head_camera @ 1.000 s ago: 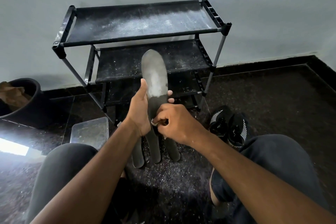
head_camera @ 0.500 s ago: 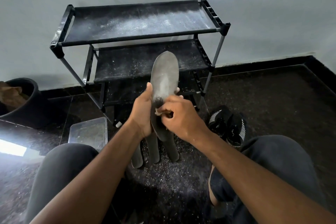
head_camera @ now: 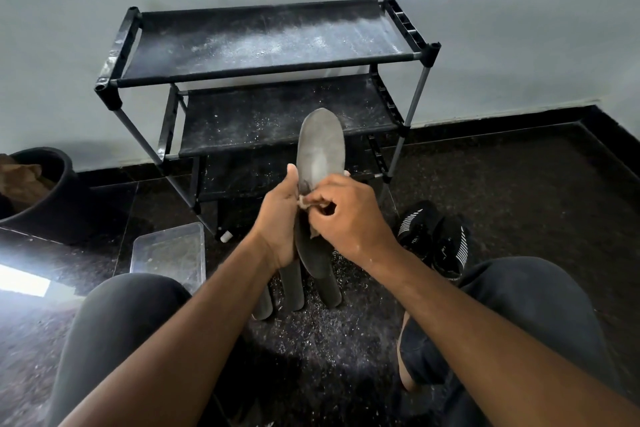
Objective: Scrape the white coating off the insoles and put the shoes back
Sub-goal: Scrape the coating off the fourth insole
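My left hand (head_camera: 280,222) grips a grey insole (head_camera: 320,146) upright by its middle, toe end up. A faint white patch remains near the insole's centre. My right hand (head_camera: 349,218) pinches a small pale scraper piece (head_camera: 304,201) against the insole's face just below that patch. Three more dark insoles (head_camera: 292,291) lie on the floor under my hands, amid white scrapings. A pair of black shoes with white stripes (head_camera: 434,239) sits on the floor to the right.
A black three-tier shoe rack (head_camera: 266,42), dusted with white powder, stands against the wall ahead. A clear plastic tray (head_camera: 169,253) lies on the floor at left. A black bucket (head_camera: 45,198) stands at far left. My knees frame the lower view.
The insole has tilted and shifted right. My right hand has moved up its face with the scraper, and the white patch has shrunk.
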Demonstrator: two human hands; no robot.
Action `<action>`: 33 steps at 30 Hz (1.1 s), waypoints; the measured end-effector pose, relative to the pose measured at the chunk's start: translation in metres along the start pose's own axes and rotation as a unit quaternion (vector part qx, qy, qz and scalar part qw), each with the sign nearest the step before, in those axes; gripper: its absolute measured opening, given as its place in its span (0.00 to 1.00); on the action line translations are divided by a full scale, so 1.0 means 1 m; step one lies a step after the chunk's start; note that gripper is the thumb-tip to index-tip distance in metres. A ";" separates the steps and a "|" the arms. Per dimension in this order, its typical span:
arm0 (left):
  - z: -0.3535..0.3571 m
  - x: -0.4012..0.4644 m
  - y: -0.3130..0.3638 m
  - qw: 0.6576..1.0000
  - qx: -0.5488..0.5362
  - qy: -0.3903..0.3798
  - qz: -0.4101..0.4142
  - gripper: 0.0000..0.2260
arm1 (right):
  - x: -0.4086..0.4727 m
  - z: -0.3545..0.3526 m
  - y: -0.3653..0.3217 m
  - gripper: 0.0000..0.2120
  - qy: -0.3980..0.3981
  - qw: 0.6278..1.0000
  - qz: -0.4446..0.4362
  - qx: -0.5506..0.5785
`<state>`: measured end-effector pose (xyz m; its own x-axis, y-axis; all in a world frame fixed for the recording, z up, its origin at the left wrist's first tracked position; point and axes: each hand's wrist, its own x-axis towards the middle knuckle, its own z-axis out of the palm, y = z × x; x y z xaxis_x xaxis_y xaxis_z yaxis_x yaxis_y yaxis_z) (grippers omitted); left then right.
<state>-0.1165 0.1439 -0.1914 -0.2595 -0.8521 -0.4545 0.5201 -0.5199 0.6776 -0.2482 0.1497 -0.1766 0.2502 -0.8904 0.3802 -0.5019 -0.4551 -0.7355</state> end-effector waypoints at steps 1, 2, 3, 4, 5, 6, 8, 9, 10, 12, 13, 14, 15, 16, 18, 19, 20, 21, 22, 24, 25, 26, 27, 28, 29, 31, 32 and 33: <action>-0.002 0.001 0.001 1.000 -0.001 0.002 0.002 0.36 | -0.002 0.001 0.000 0.08 -0.019 1.000 0.003 0.004; -0.002 0.001 0.001 1.000 0.001 0.007 0.002 0.36 | -0.002 0.002 -0.001 0.08 -0.025 1.000 0.004 0.004; -0.001 0.000 -0.001 1.000 0.004 0.008 -0.001 0.36 | -0.002 0.002 -0.001 0.07 -0.017 1.000 0.005 0.002; 0.002 -0.001 -0.004 1.000 0.006 0.007 -0.006 0.35 | -0.001 0.001 -0.001 0.06 0.003 1.000 0.006 -0.002; 0.005 -0.001 -0.008 1.000 0.010 0.012 -0.010 0.34 | 0.001 -0.001 0.000 0.06 0.032 0.999 0.009 -0.008; 0.008 -0.002 -0.013 1.000 0.014 0.015 -0.012 0.32 | 0.004 -0.003 0.002 0.05 0.062 0.998 0.012 -0.016; 0.015 -0.005 -0.021 1.000 0.015 0.009 -0.014 0.29 | 0.010 -0.008 0.006 0.05 0.111 0.993 0.016 -0.030; 0.018 -0.006 -0.024 1.000 0.015 0.001 -0.015 0.28 | 0.011 -0.010 0.008 0.05 0.121 0.992 0.019 -0.033; 0.020 -0.007 -0.023 1.000 0.017 -0.005 -0.014 0.29 | 0.011 -0.011 0.008 0.05 0.118 0.992 0.021 -0.030; 0.018 -0.007 -0.017 1.000 0.022 -0.009 0.001 0.32 | 0.007 -0.008 0.005 0.05 0.086 0.996 0.020 -0.012; 0.015 -0.006 -0.013 1.000 0.020 -0.007 0.013 0.35 | 0.004 -0.006 0.003 0.05 0.063 0.998 0.020 -0.003; 0.011 -0.005 -0.009 1.000 0.016 -0.005 0.024 0.37 | 0.002 -0.004 0.001 0.06 0.038 0.999 0.018 0.006; 0.008 -0.004 -0.005 0.999 0.012 -0.003 0.031 0.38 | 0.000 -0.003 0.000 0.06 0.012 1.000 0.015 0.013; 0.005 -0.003 -0.003 0.999 0.011 -0.001 0.035 0.39 | -0.001 -0.001 -0.001 0.07 -0.015 1.000 0.012 0.015; 0.001 -0.001 -0.003 0.999 0.008 0.001 0.034 0.39 | -0.002 0.001 -0.002 0.07 -0.045 0.999 0.005 0.006; 0.001 -0.001 -0.004 1.000 0.003 -0.001 0.026 0.39 | -0.002 0.002 -0.002 0.07 -0.043 0.999 0.002 0.000; 0.001 0.000 -0.005 1.000 0.000 -0.005 0.019 0.39 | -0.001 0.002 -0.001 0.07 -0.031 0.999 0.000 -0.008; 0.002 0.000 -0.006 1.000 0.002 -0.008 0.015 0.39 | 0.000 0.001 0.000 0.06 -0.013 1.000 -0.004 -0.020; 0.003 0.000 -0.006 1.000 0.009 -0.008 0.013 0.39 | 0.002 0.000 0.001 0.05 0.006 0.999 -0.008 -0.035; 0.004 0.000 -0.006 1.000 0.022 0.002 0.019 0.37 | 0.005 -0.002 0.005 0.04 0.028 0.998 -0.011 -0.057; 0.004 0.001 -0.006 0.999 0.028 0.002 0.024 0.37 | 0.006 -0.003 0.006 0.04 0.027 0.998 -0.012 -0.063; 0.004 0.000 -0.005 0.999 0.032 -0.003 0.026 0.38 | 0.005 -0.003 0.005 0.05 0.018 0.998 -0.011 -0.063; 0.005 -0.001 -0.004 0.999 0.035 -0.010 0.026 0.39 | 0.003 -0.002 0.004 0.06 0.002 0.998 -0.010 -0.055; 0.005 -0.001 -0.003 0.999 0.034 -0.012 0.025 0.40 | 0.001 -0.002 0.002 0.07 -0.018 0.999 -0.009 -0.039; 0.004 -0.001 -0.001 0.999 0.032 -0.009 0.026 0.40 | -0.001 -0.002 0.000 0.07 -0.039 0.999 -0.010 -0.024; 0.004 -0.003 0.001 0.999 0.030 -0.005 0.028 0.40 | -0.003 -0.001 -0.002 0.07 -0.080 0.996 -0.031 -0.031; 0.003 -0.003 0.002 0.999 0.029 -0.004 0.028 0.40 | -0.003 -0.001 -0.001 0.06 -0.093 0.992 -0.051 -0.061; 0.004 -0.003 0.002 0.999 0.030 -0.004 0.029 0.40 | -0.001 -0.002 0.001 0.05 -0.096 0.988 -0.073 -0.100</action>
<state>-0.1175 0.1453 -0.1864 -0.2373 -0.8816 -0.4080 0.4849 -0.4715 0.7366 -0.2508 0.1507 -0.1762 0.4747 -0.8094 0.3457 -0.5977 -0.5848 -0.5484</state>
